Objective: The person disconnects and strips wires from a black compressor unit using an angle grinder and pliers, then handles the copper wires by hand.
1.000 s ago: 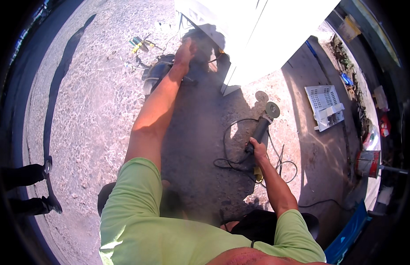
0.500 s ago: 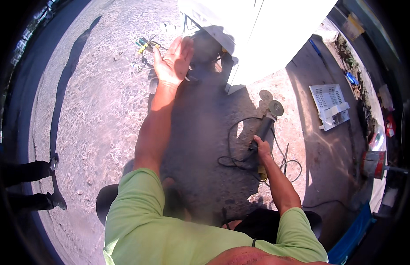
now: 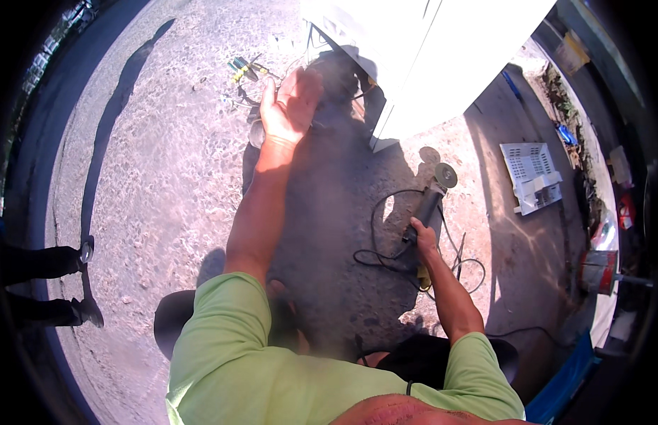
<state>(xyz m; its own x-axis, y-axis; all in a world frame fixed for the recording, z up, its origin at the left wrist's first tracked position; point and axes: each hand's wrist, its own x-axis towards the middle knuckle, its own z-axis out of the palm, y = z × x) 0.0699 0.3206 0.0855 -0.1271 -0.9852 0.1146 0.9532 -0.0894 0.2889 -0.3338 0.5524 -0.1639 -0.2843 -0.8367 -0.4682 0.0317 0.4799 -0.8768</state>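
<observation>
My left hand [image 3: 292, 106] is held out palm up, fingers stretched and nothing in it. Just beyond it lies a dark, shaded part [image 3: 336, 78] under the edge of a large white panelled appliance [image 3: 428, 78]; shadow hides its details. My right hand [image 3: 423, 237] is wrapped round the rear of a black angle grinder [image 3: 426, 210], whose round disc [image 3: 446, 175] points away from me. The grinder's black cord [image 3: 372, 234] loops over the ground beside it. Left of my left hand are green and yellow wire connectors [image 3: 239, 69] with loose wires.
A white slotted plastic panel [image 3: 531, 170] lies on the right, with a red and grey can [image 3: 598, 271] nearer me. A blue object [image 3: 567, 134] sits by the right-hand kerb. Another person's legs [image 3: 49, 265] stand at the left edge. Rough concrete [image 3: 173, 177] spans the left.
My left hand has shifted slightly right and nearer, its fingers curling a little more. My right hand keeps hold of the grinder. The view has turned slightly.
</observation>
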